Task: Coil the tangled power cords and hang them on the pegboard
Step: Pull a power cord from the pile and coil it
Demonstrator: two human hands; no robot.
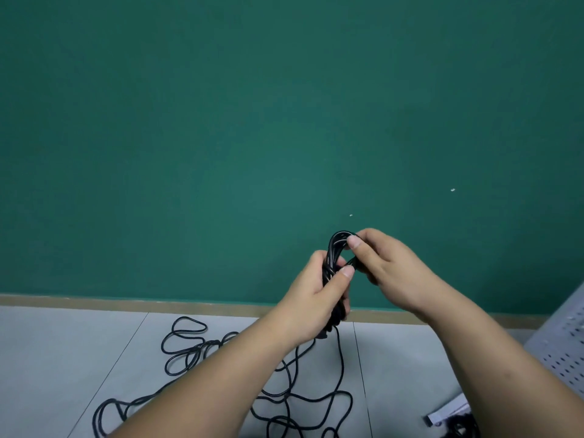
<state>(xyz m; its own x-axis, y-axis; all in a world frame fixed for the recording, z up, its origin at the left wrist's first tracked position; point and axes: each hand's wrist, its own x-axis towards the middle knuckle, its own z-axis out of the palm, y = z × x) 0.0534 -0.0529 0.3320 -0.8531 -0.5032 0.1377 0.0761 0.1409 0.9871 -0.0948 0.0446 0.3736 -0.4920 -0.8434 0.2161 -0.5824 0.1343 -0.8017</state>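
A black coiled power cord is held up in front of the green wall. My left hand grips the middle of the bundle, thumb pressed across its strands. My right hand pinches a strand at the top loop between thumb and fingers. One free strand hangs from the bundle down to the floor. More black cord lies tangled in loops on the grey floor tiles, partly hidden behind my left forearm. A grey pegboard with small holes stands at the right edge.
The green wall fills most of the view, with a tan baseboard at its foot. A white-and-black object lies on the floor at the lower right, beside more dark cord.
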